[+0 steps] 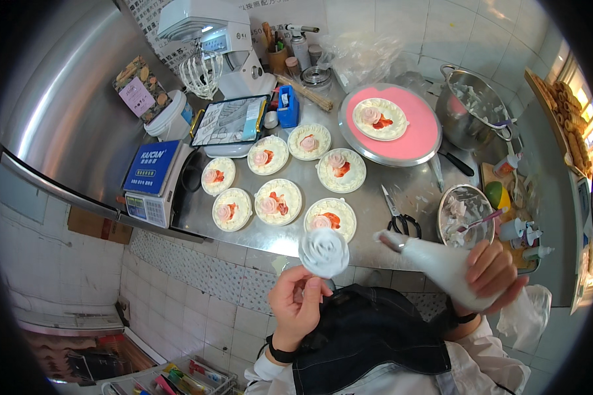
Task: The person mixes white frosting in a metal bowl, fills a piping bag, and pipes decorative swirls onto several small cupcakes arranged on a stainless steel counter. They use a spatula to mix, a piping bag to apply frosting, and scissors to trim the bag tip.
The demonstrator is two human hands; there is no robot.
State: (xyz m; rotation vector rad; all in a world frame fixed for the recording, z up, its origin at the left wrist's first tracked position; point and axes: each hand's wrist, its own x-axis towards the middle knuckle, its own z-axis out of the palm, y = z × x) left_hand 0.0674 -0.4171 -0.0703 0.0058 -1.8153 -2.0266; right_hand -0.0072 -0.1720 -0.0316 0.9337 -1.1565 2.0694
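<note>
Ruffled white cream rose (323,251) on left hand's (298,306) fingertips.

Brushed stainless steel worktop (402,191), dull sheen w/ smears. Soft matt white cream rose (323,251). Translucent plastic piping bag (445,266), shiny metal tip. Glossy pink round turntable top (422,131), steel rim. Dark apron (369,332), prob. denim cloth.

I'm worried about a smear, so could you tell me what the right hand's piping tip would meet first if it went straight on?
Likely the white cream rose in the left hand, though depth is unclear.
</note>
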